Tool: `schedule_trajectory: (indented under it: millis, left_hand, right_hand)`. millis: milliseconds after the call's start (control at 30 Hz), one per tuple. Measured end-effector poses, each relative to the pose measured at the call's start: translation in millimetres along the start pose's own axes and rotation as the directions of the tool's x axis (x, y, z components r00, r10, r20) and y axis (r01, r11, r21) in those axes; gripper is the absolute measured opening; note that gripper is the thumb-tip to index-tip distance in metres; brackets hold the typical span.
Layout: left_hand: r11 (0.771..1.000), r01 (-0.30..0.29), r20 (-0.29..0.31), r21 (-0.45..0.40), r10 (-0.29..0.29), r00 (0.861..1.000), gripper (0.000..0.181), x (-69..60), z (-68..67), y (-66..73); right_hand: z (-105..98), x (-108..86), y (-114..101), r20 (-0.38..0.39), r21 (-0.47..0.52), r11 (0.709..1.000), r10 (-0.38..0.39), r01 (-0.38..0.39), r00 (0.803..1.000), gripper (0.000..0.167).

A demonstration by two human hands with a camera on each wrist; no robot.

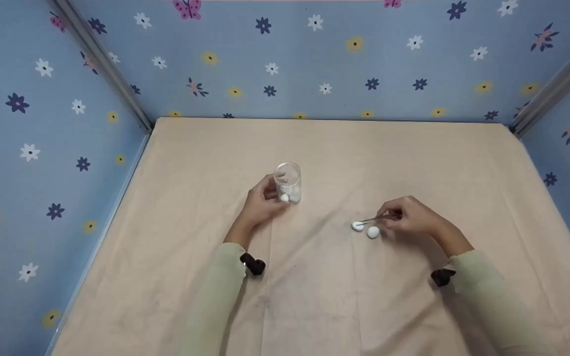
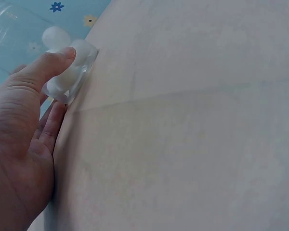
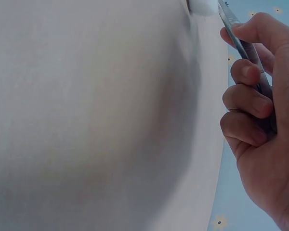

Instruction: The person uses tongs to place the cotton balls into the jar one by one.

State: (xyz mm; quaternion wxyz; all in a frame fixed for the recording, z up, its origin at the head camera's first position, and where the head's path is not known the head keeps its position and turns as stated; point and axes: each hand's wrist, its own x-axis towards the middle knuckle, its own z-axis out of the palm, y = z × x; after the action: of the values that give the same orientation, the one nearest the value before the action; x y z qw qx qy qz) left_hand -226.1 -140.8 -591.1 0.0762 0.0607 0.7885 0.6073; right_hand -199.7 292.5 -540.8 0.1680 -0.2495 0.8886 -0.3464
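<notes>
A clear jar [image 1: 288, 173] with several white cotton balls [image 2: 56, 37] in its lower part stands on the cloth. My left hand [image 1: 259, 206] grips it from the left, thumb across the near side. Metal tweezers [image 1: 384, 217] are held in my right hand [image 1: 411, 216], with fingers curled round them in the right wrist view. Their tips lie at a white cotton ball [image 1: 356, 228] on the cloth, to the right of the jar. Whether the tips pinch that ball, I cannot tell. Just beside it, nearer me, lies a second cotton ball [image 1: 373, 232].
A beige, lightly creased cloth [image 1: 206, 148] covers the table. Blue flowered panels [image 1: 295, 59] rise at the back and both sides, with metal posts [image 1: 107, 64] at the back corners. Dark wrist devices [image 1: 253, 265] sit by both sleeves.
</notes>
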Motion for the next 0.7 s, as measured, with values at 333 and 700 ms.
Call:
schedule_trajectory:
  millis: [333, 700]
  left_hand:
    - [1.0, 0.002, -0.008, -0.009, -0.002, 1.0, 0.077, -0.1, 0.0, 1.4]
    - [1.0, -0.003, 0.001, -0.022, 0.003, 1.0, 0.08, 0.8, -0.9, -0.3]
  right_hand:
    - [1.4, 1.2, 4.5, -0.01, 0.028, 1.0, 0.0, 0.0, 1.0, 0.021]
    - [-2.0, 1.8, 5.9, -0.033, 0.015, 0.999, -0.047, 0.047, 0.998, 0.022]
